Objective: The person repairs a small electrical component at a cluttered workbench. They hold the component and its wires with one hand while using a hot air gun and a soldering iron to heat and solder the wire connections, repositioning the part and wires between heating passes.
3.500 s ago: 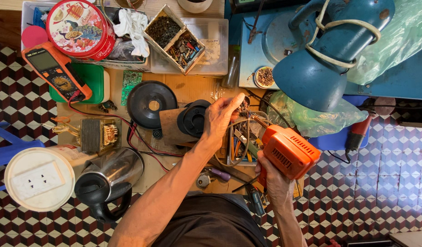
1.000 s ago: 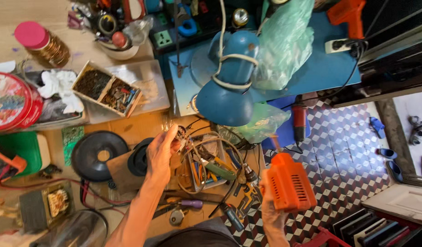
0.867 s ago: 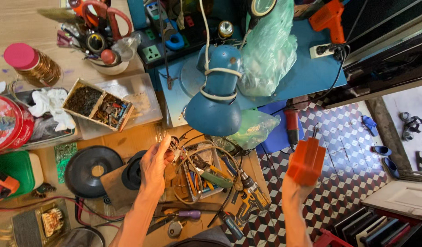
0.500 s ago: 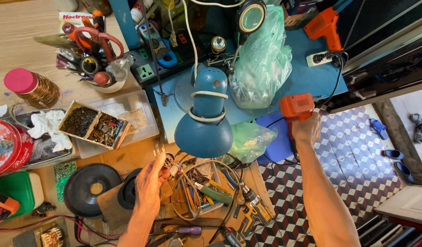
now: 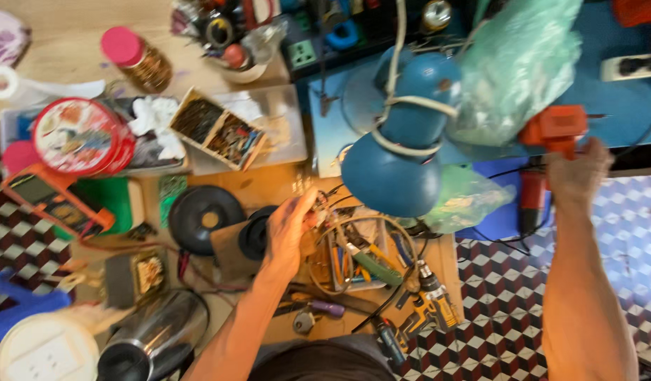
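Raised since the earlier frame, the right hand (image 5: 576, 173) grips an orange power tool (image 5: 553, 130) at the blue shelf (image 5: 636, 106), placing under way, while the left hand (image 5: 290, 229) pinches wires (image 5: 353, 224) over the counter (image 5: 269, 185); release needs level support.

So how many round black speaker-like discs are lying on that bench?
2. The larger black disc lies left of the left hand; the smaller black disc sits right beside that hand, partly covered. The clutter may hide others.
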